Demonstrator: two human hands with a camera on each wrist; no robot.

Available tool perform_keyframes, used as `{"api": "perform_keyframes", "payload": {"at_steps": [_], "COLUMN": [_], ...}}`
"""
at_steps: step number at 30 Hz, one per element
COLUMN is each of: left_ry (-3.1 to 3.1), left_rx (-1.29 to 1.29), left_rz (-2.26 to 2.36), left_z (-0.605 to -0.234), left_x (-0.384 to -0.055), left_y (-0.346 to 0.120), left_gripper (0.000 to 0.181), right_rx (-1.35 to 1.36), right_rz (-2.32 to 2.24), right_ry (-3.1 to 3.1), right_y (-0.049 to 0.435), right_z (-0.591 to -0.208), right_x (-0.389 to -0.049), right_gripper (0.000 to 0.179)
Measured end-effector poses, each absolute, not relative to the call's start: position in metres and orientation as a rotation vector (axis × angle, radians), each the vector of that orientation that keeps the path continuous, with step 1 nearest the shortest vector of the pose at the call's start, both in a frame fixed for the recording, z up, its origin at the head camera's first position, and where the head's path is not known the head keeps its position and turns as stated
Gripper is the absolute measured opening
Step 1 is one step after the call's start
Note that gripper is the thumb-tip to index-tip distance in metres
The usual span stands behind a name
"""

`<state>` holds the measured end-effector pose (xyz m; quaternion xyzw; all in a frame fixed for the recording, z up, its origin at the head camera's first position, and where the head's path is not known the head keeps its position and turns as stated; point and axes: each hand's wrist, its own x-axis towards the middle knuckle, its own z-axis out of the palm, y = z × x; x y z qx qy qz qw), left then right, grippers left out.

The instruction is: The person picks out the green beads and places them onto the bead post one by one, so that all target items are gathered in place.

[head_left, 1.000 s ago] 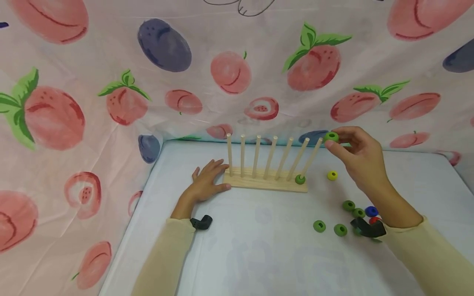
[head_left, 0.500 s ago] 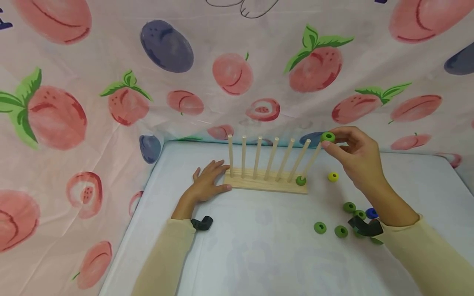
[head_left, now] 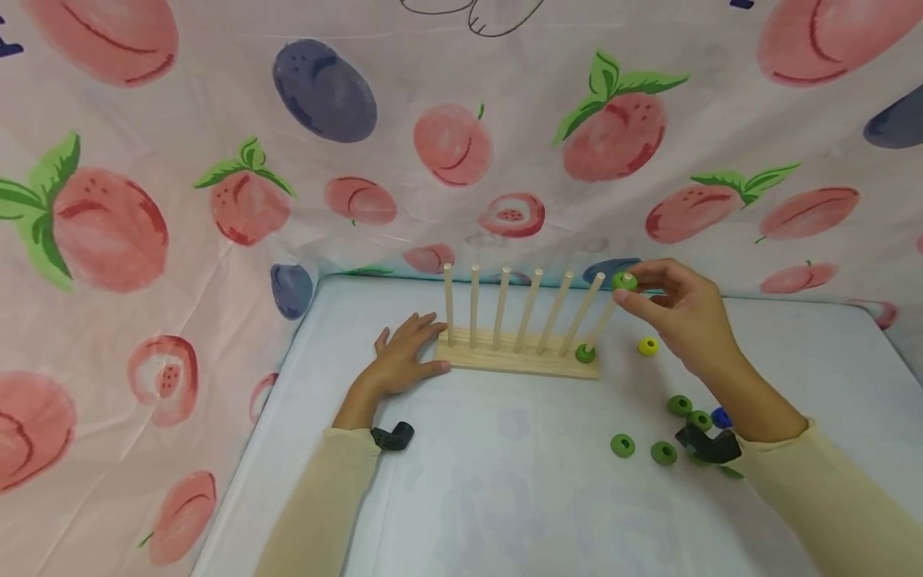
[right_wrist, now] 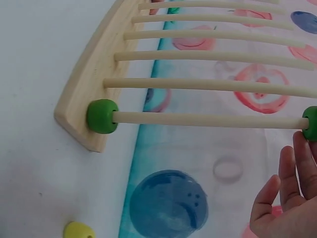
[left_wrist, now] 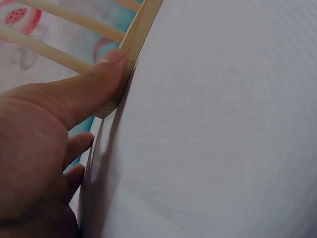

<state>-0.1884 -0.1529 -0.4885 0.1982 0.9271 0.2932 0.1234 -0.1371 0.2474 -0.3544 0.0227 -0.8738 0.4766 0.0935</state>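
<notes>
A wooden peg rack [head_left: 519, 362] with a row of upright pegs stands on the table. My left hand [head_left: 405, 357] holds its left end between thumb and index finger; in the left wrist view the thumb [left_wrist: 99, 82] lies on the base's edge. My right hand [head_left: 685, 308] pinches a green bead [head_left: 622, 280] between thumb and fingers. That bead sits around the top of the rightmost peg [right_wrist: 208, 119], whose tip shows in its hole. Another green bead [head_left: 585, 353] rests at the foot of the same peg, against the base.
A yellow bead [head_left: 647, 346] lies right of the rack. Several green beads, one of them nearer me [head_left: 622, 445], and a blue bead [head_left: 720, 417] lie by my right wrist, which partly hides some. A fruit-printed cloth [head_left: 447, 144] hangs behind and to the left.
My right hand has moved left and slightly down, bringing the green bead from beside the rightmost peg onto its tip. The left hand stays at the rack's end.
</notes>
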Motion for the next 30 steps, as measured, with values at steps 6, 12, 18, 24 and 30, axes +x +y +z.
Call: {"api": "perform_keyframes", "payload": {"at_steps": [6, 12, 18, 24, 30], "left_ry": [2.695, 2.701, 2.706, 2.699, 2.699], "left_rx": [0.584, 0.576, 0.570, 0.571, 0.569], "left_rz": [0.866, 0.865, 0.853, 0.861, 0.861], "left_z": [-0.4887, -0.4887, -0.4888, -0.4878, -0.4870], "left_x": [-0.1881, -0.1882, -0.1876, -0.1879, -0.1879], "left_y": [-0.1519, -0.1517, -0.1516, -0.1517, -0.1521], "left_gripper": [0.073, 0.073, 0.072, 0.072, 0.072], "right_rx": [0.064, 0.068, 0.050, 0.062, 0.069], "right_rz": [1.377, 1.366, 1.337, 1.341, 1.362], "right_ry": [-2.615, -2.624, -2.644, -2.634, -2.634], "right_y": [0.2499, 0.2501, 0.2504, 0.2497, 0.2481], "right_z": [-0.3598, -0.3600, -0.3593, -0.3581, -0.3575], "right_x": [-0.1360, -0.1364, -0.1356, -0.1357, -0.1357], "right_gripper": [0.037, 0.037, 0.038, 0.037, 0.037]}}
